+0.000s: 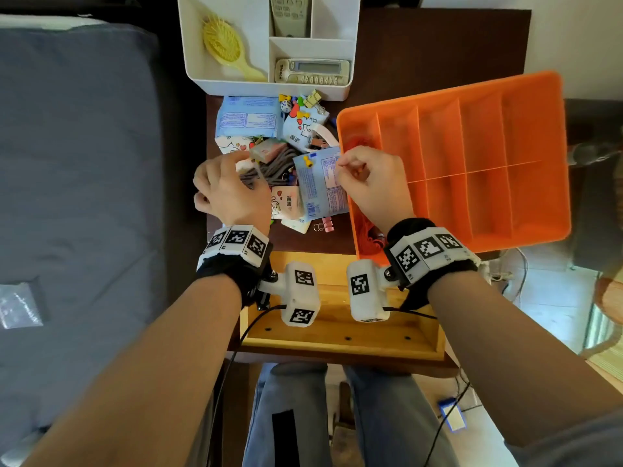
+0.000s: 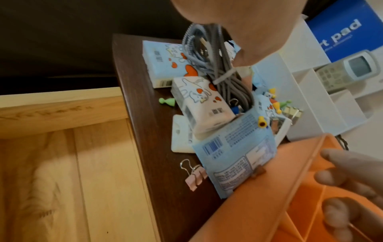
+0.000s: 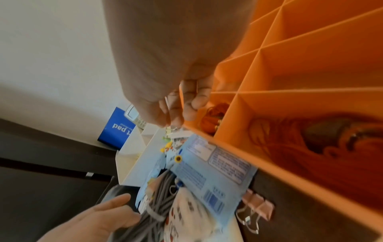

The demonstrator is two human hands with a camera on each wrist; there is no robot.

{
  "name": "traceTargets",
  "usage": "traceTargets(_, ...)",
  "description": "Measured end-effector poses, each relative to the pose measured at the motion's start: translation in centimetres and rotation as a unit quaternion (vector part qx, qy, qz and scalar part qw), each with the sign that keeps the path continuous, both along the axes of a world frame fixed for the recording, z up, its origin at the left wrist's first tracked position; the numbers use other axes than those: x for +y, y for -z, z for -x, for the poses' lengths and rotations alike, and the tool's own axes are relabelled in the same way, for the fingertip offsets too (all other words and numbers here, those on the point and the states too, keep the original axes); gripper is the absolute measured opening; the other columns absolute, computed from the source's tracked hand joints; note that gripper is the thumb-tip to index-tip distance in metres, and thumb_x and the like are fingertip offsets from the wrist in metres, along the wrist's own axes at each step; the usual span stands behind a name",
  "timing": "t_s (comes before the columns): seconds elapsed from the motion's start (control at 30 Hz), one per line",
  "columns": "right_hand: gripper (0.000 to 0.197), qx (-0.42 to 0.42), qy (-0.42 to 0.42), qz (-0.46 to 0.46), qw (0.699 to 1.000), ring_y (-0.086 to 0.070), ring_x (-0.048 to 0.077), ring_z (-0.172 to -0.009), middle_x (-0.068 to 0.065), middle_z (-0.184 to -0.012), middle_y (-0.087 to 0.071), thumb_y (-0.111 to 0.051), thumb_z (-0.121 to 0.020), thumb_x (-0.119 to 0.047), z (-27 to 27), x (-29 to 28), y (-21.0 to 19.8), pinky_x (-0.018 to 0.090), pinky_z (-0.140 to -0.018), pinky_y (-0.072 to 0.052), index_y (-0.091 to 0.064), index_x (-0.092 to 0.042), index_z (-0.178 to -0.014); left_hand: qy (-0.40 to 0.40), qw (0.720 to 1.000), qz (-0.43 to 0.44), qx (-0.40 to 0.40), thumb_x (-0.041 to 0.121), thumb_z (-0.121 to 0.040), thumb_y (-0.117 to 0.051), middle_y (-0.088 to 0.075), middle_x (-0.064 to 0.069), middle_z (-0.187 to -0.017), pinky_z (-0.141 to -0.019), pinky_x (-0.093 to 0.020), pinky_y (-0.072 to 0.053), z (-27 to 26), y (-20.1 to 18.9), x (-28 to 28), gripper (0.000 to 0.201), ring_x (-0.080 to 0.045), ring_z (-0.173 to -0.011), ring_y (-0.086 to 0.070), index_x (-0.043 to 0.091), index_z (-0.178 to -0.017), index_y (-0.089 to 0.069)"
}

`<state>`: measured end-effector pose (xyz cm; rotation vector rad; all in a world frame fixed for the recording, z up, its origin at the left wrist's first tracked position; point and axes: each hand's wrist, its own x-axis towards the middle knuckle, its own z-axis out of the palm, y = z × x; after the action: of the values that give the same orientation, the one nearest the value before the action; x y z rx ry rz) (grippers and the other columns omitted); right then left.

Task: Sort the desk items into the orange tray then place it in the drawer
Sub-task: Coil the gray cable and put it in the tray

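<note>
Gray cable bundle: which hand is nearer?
Left. The left hand touches the gray cable bundle; the right hand is apart from it, at the orange tray near edge.

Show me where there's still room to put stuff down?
Free: most compartments of the orange plastic tray, right of the slots holding orange cord; the open wooden drawer; a dark desk strip between white organiser box and tray. Crowded: the pile of tissue packs, grey cable and clips.
</note>
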<state>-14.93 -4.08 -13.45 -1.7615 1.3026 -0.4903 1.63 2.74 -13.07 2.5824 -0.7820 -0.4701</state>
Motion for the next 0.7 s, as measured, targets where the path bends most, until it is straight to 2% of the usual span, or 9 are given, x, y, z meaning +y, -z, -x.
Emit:
traceTargets(0.07,0.011,0.012,-0.004,-0.015,1.000,-0.050,0.004,-0.063,-0.005,-0.077,-0.062,-0.063,-0.082,-0.013,-0.4,0.6,0.2,0.022,-0.064,-0.041,-0.069,-0.012,-0.091,0.001,0.999,-0.030,0.025,0.018,-0.075,-0.063,-0.046,0.002,-0.136,-0.105,-0.046,-0.018,-0.5,0.5,0.7,0.046,-0.021,-0.138,-0.021,0.024,-0.120,-0.054)
traceTargets(0.13,0.012,0.022,-0.010,-0.012,1.000,-0.049,0.007,-0.066,0.000,-0.081,-0.061,-0.062,-0.082,-0.010,-0.6,1.1,0.3,0.018,-0.064,-0.039,-0.068,-0.010,-0.093,0.004,0.997,-0.057,0.047,0.019,-0.076,-0.065,-0.042,0.002,-0.140,-0.105,-0.046,-0.020,-1.0,0.9,1.3,0.050,-0.022,-0.139,-0.020,0.026,-0.124,-0.052)
traceTargets(0.17,0.012,0.026,-0.011,-0.007,1.000,-0.049,0.009,-0.068,0.002,-0.083,-0.060,-0.062,-0.082,-0.008,-0.7,1.4,0.3,0.017,-0.064,-0.038,-0.068,-0.009,-0.093,0.004,0.997,-0.058,0.060,0.018,-0.077,-0.065,-0.042,0.001,-0.139,-0.103,-0.042,-0.026,-1.3,1.1,1.6,0.049,-0.023,-0.136,-0.025,0.025,-0.124,-0.053)
traceTargets(0.23,0.014,0.036,-0.010,0.000,0.999,-0.049,0.011,-0.070,0.001,-0.083,-0.055,-0.060,-0.082,-0.006,-0.9,1.8,0.3,0.019,-0.064,-0.037,-0.068,-0.007,-0.093,0.001,0.996,-0.029,0.081,0.013,-0.080,-0.063,-0.046,-0.003,-0.135,-0.090,-0.031,-0.034,-1.9,1.3,2.0,0.042,-0.026,-0.124,-0.039,0.022,-0.120,-0.057)
traceTargets(0.3,0.016,0.052,-0.005,0.000,0.999,-0.048,0.012,-0.071,0.000,-0.084,-0.052,-0.059,-0.082,-0.005,-1.2,2.1,0.2,0.022,-0.066,-0.037,-0.068,-0.006,-0.095,0.006,0.996,-0.004,0.086,0.012,-0.081,-0.063,-0.050,-0.006,-0.129,-0.083,-0.028,-0.037,-2.4,1.3,2.4,0.036,-0.027,-0.116,-0.047,0.021,-0.115,-0.061)
traceTargets(0.37,0.017,0.066,0.003,0.000,0.998,-0.047,0.013,-0.072,-0.001,-0.086,-0.050,-0.058,-0.083,-0.004,-1.4,2.2,0.0,0.023,-0.067,-0.038,-0.068,-0.006,-0.096,0.017,0.995,0.015,0.095,0.012,-0.080,-0.066,-0.052,-0.007,-0.125,-0.083,-0.029,-0.041,-2.8,1.1,2.8,0.033,-0.027,-0.112,-0.052,0.021,-0.111,-0.063)
traceTargets(0.5,0.017,0.078,0.014,-0.003,0.997,-0.049,0.011,-0.076,-0.002,-0.087,-0.050,-0.057,-0.083,-0.003,-1.8,2.6,-0.3,0.023,-0.069,-0.039,-0.068,-0.007,-0.095,0.049,0.990,0.059,0.120,0.012,-0.079,-0.068,-0.053,-0.005,-0.121,-0.082,-0.022,-0.043,-3.0,0.2,3.3,0.029,-0.020,-0.105,-0.058,0.020,-0.107,-0.063)
traceTargets(0.63,0.017,0.085,0.009,-0.018,0.996,-0.050,0.011,-0.078,0.004,-0.091,-0.059,-0.057,-0.082,-0.002,-2.4,3.1,-0.6,0.023,-0.071,-0.040,-0.067,-0.006,-0.094,0.079,0.986,0.090,0.114,0.018,-0.077,-0.071,-0.055,-0.004,-0.115,-0.082,-0.031,-0.049,-3.2,-0.7,3.3,0.026,-0.019,-0.098,-0.060,0.020,-0.101,-0.063)
traceTargets(0.7,0.017,0.081,0.010,-0.023,0.996,-0.055,0.016,-0.081,0.010,-0.095,-0.063,-0.057,-0.082,-0.001,-2.7,3.4,-0.8,0.028,-0.073,-0.045,-0.067,-0.005,-0.094,0.094,0.982,0.104,0.124,0.016,-0.076,-0.072,-0.055,-0.002,-0.114,-0.081,-0.029,-0.048,-3.4,-1.1,3.3,0.025,-0.016,-0.097,-0.060,0.019,-0.099,-0.063)
